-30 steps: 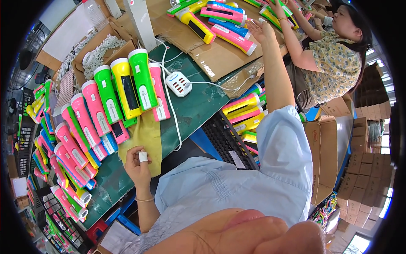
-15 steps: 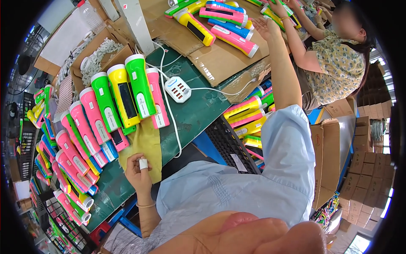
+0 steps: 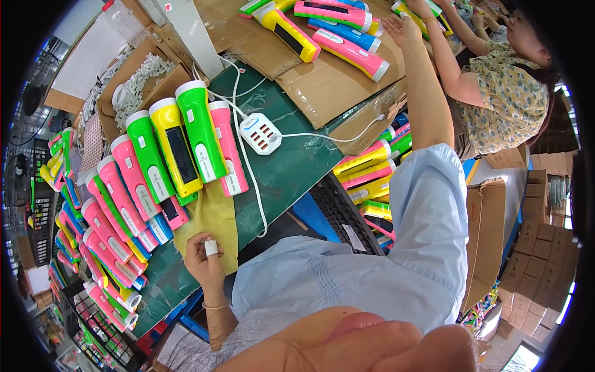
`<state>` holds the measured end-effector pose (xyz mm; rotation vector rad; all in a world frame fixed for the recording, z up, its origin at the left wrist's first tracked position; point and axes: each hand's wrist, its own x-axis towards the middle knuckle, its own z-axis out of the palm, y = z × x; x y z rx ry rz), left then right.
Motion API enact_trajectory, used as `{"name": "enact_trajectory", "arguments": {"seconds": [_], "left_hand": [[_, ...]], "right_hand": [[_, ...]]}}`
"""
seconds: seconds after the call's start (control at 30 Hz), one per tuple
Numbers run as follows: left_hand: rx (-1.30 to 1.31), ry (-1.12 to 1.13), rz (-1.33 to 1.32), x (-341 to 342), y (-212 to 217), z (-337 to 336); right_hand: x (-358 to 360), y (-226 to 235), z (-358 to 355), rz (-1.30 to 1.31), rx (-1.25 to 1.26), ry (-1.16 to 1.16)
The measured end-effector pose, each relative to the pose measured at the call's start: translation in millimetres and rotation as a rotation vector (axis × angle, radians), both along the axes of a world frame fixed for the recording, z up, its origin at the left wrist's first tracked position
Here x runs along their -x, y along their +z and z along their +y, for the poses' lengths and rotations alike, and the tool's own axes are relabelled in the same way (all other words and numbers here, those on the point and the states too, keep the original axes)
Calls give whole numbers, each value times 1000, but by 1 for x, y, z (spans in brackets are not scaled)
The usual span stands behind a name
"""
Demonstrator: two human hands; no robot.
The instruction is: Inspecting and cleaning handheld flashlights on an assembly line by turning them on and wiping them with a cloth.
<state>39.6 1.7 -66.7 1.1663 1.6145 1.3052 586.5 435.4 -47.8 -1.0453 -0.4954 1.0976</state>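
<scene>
My left hand (image 3: 205, 259) rests on a yellow cloth (image 3: 214, 217) at the green table's edge. Its fingers are curled, a white wrap covers one of them, and whatever they may hold is hidden. Beside it on the table lie rows of flashlights in pink, green, yellow and blue; a yellow flashlight (image 3: 176, 149) with a dark panel is nearest the cloth's top, next to a green flashlight (image 3: 201, 130). My right arm reaches far out to the upper right. There my right hand (image 3: 400, 31) is open, fingers outstretched, close to a pink and yellow flashlight (image 3: 351, 54) on cardboard.
A co-worker (image 3: 496, 99) sits at the right, handling a green and yellow flashlight (image 3: 443, 23). A white multi-port charger (image 3: 260, 133) with cables lies mid-table. Behind stands a box of small white parts (image 3: 145, 77). Black crates (image 3: 334, 208) and an open carton (image 3: 483, 235) are at the right.
The whole view has shifted slightly. My right hand stays outstretched over the cardboard and my left hand stays curled on the cloth. The co-worker's head has turned.
</scene>
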Motion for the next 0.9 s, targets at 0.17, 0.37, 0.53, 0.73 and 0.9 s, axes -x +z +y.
{"name": "enact_trajectory", "arguments": {"seconds": [0.17, 0.37, 0.53, 0.73, 0.9], "left_hand": [[4, 2, 30, 0, 1, -1], [4, 10, 42, -3, 4, 0], [0, 10, 43, -2, -1, 0], [-6, 12, 48, -2, 0, 0], [-20, 0, 46, -1, -1, 0]], "right_hand": [[3, -2, 9, -103, 22, -62], [-12, -5, 11, -97, -12, -39], [-4, -6, 11, -108, 2, -50], [1, -1, 2, -143, 24, -30], [-2, -1, -1, -133, 15, -17]]}}
